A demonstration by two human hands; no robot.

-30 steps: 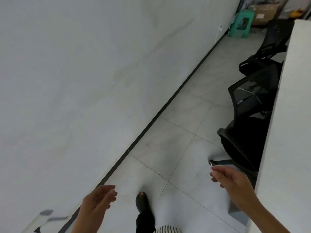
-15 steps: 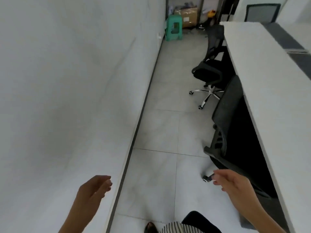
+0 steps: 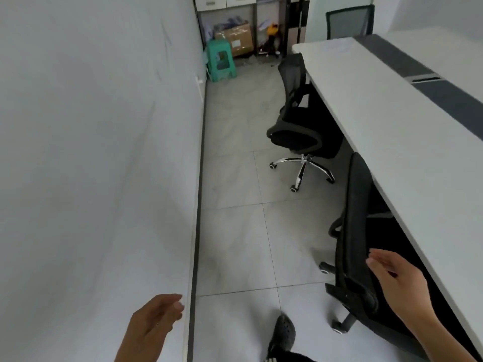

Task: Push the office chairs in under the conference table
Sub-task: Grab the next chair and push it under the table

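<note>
A long white conference table [image 3: 379, 121] runs along the right. The near black office chair [image 3: 355, 231] stands tucked against the table's edge, its backrest upright. My right hand [image 3: 394, 280] hovers open just beside that backrest, holding nothing. A second black mesh chair [image 3: 300, 131] with a chrome wheeled base stands farther along, its seat sticking out into the aisle. My left hand [image 3: 154, 320] hangs open near the wall at the lower left, empty. A third chair [image 3: 349, 22] stands at the table's far end.
A white wall [image 3: 91, 152] closes off the left, leaving a narrow tiled aisle [image 3: 235, 231]. A green plastic stool [image 3: 220, 61] and a cardboard box [image 3: 235, 37] sit at the far end. My shoe [image 3: 283, 333] is at the bottom.
The view has swung from the wall to look down the aisle, bringing the table and the far chair into sight. Both hands stay open; the right hand now sits beside the near chair's backrest.
</note>
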